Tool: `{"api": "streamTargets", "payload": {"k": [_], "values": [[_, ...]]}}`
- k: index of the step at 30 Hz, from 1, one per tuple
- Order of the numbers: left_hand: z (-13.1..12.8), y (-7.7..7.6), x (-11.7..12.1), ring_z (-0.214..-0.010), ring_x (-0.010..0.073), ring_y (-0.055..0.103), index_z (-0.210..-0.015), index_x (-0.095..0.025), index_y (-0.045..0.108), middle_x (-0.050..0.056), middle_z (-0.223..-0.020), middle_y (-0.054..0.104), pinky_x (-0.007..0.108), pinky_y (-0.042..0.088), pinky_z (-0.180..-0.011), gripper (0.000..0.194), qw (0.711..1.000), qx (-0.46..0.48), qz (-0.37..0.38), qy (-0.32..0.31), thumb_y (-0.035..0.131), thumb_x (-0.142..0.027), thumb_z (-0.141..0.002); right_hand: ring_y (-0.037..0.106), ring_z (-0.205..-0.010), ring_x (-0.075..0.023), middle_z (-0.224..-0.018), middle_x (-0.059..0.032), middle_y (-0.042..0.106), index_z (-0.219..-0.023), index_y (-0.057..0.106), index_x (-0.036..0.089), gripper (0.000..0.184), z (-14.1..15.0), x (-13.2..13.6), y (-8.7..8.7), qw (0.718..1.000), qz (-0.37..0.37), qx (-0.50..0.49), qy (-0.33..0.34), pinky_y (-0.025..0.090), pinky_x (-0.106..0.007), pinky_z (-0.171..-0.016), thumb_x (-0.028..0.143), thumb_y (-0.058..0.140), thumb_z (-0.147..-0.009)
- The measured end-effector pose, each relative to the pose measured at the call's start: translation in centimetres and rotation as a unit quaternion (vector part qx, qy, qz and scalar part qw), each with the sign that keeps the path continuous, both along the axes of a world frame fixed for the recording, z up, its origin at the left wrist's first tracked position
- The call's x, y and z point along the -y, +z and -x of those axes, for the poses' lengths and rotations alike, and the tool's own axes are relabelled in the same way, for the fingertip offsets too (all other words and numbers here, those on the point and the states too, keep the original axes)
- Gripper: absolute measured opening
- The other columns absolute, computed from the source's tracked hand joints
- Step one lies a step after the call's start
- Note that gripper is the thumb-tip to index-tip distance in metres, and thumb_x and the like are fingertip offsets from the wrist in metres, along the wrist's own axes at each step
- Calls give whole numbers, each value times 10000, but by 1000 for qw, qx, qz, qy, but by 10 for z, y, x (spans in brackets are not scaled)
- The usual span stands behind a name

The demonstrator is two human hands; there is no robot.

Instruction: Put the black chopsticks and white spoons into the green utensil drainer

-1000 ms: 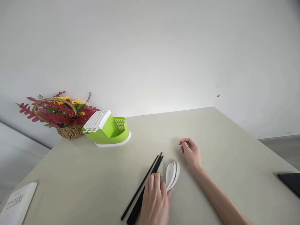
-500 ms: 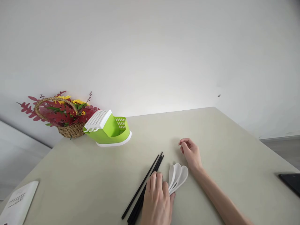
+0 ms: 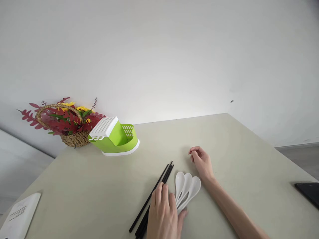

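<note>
My left hand [image 3: 164, 212] is over the table at bottom centre, back up, with its thumb and fingers closed about the handles of three white soup spoons [image 3: 187, 186]. Their bowls fan out past the hand, hollow side up, while the handle ends are hidden. Under and beside the fingers on the left lies a bunch of black chopsticks [image 3: 144, 221], one of them a little apart from the others. My right hand [image 3: 202, 162] rests on the table beyond the spoons, fingers curled in loosely; nothing shows in them.
A green and white utensil holder [image 3: 111, 147] stands at the back left, in front of a wicker basket [image 3: 76, 139] of artificial flowers. A white object with slots [image 3: 20, 212] is at the left edge, a black flat object [image 3: 309, 192] at the right. A wall runs behind the table [image 3: 99, 192].
The spoons, bunched together a second ago, have spread into a fan with their bowls turned face up. My left hand has shifted only slightly; my right hand stays nearly in place.
</note>
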State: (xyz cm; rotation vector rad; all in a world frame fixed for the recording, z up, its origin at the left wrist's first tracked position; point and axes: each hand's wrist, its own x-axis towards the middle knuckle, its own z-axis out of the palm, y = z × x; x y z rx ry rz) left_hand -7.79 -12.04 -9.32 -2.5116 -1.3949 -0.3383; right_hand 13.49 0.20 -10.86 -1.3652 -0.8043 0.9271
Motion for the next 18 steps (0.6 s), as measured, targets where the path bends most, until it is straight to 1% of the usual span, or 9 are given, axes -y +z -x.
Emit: {"api": "streamTargets", "payload": {"k": [3,5,7,9,10,11,13,15,18], "values": [[3,7,-1,-1292,381,582,-1020,-171,641,176,-1285,654,500,579,-944,320,1000,6,-2,-8,625,-485,-961,506,-582,-127,-796,12,645,-827,627,235,114,1,0,1,1000,2,-2,1,367,-252,-529,289,572,-742],[4,17,-4,-1274,383,588,-981,-183,637,168,-1241,664,513,579,-937,317,1000,25,2,-11,634,-500,-955,507,-583,-129,-790,12,641,-827,626,234,115,1,0,1,1000,3,-3,2,364,-251,-526,291,575,-741],[6,33,-10,-1204,359,618,-950,-208,619,139,-1154,672,506,582,-899,254,998,60,17,-5,626,-461,-969,507,-580,-129,-792,10,641,-832,625,234,119,1,0,1,1000,3,-4,2,362,-251,-523,296,575,-743],[12,53,-21,-1079,308,647,-949,-225,594,102,-1057,665,470,579,-848,178,994,103,28,-4,593,-396,-999,505,-575,-128,-799,7,642,-835,623,232,124,1,0,1,1000,3,-6,3,359,-252,-521,302,574,-745],[17,64,-29,-1018,286,648,-968,-226,585,91,-1030,660,451,573,-825,163,992,123,22,-9,578,-383,-1011,504,-574,-127,-800,7,642,-835,622,232,125,1,0,0,1000,3,-7,3,359,-252,-521,303,574,-745],[23,75,-38,-1004,278,642,-1003,-223,578,91,-1037,658,446,565,-830,152,990,139,10,-11,572,-375,-1017,504,-574,-126,-800,7,640,-835,622,231,126,1,-1,0,1000,2,-8,4,358,-252,-522,305,573,-746],[40,97,-60,-1063,288,628,-1091,-210,571,109,-1097,660,472,540,-918,176,984,169,-55,2,592,-366,-1012,505,-577,-124,-804,9,640,-839,623,231,129,0,-1,-1,1000,2,-10,4,361,-251,-525,306,570,-747],[62,117,-86,-1156,315,612,-1165,-195,565,142,-1191,659,521,487,-1031,233,973,181,-138,27,610,-355,-1002,502,-579,-122,-805,10,640,-843,624,231,134,0,-2,-1,1000,2,-13,3,365,-249,-531,305,568,-747],[92,138,-126,-1359,374,513,-1274,-162,551,214,-1378,592,585,360,-1173,350,953,179,-234,70,600,-375,-1000,491,-582,-118,-792,15,630,-839,623,231,135,-1,-2,-1,1000,1,-18,1,368,-246,-536,300,565,-737]]}}
